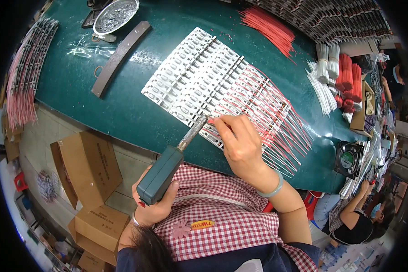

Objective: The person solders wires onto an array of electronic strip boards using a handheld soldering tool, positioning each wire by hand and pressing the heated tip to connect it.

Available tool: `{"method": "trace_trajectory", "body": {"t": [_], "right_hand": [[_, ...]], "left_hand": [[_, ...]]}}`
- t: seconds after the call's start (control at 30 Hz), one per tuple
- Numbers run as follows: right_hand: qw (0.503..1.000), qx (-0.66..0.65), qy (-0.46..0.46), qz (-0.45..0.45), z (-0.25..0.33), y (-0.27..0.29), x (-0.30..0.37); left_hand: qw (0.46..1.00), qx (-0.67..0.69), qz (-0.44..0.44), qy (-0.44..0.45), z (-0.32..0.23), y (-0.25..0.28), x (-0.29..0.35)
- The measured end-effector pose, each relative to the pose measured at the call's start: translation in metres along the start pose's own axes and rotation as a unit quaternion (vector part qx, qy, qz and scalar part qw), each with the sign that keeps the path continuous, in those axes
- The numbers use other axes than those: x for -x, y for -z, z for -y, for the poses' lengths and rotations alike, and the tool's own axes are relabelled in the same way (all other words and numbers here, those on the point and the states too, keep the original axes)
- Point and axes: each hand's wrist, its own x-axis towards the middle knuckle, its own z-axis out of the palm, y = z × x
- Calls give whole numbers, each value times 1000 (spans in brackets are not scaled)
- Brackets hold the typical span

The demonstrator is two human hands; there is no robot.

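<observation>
My left hand (157, 206) is wrapped round the dark green, boxy handle of a soldering iron (160, 176). Its metal barrel points up and to the right, with the tip at the near edge of a panel of white strips (190, 75) lying on the green table. Close beside that tip, my right hand (242, 143) is closed with thumb and forefinger pinched at the end of a thin red wire (211, 121). Many red and white wires (269, 113) fan out across the right part of the panel; the left part carries none. My fingers hide the exact contact point.
Beyond the panel lie a curved dark bar (121, 59), a silver dish of shiny scraps (116, 18) and loose red wires (269, 31). White wire bundles (323, 63) and a small black fan (347, 158) are at right. Cardboard boxes (93, 165) stand lower left; another person (356, 222) sits at right.
</observation>
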Motion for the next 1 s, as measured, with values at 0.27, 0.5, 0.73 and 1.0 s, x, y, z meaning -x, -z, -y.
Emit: {"method": "trace_trajectory", "body": {"t": [0.27,0.5,0.73,1.0], "right_hand": [[1000,9,0,5,2,1,-2],[1000,17,-1,15,3,2,-4],[1000,22,-8,16,2,0,-2],[1000,7,12,5,11,4,5]], "left_hand": [[999,-28,8,-30,1,-2,-2],[996,2,9,87,-2,4,7],[960,223,-49,165,-11,8,11],[970,217,-23,104,3,14,24]]}}
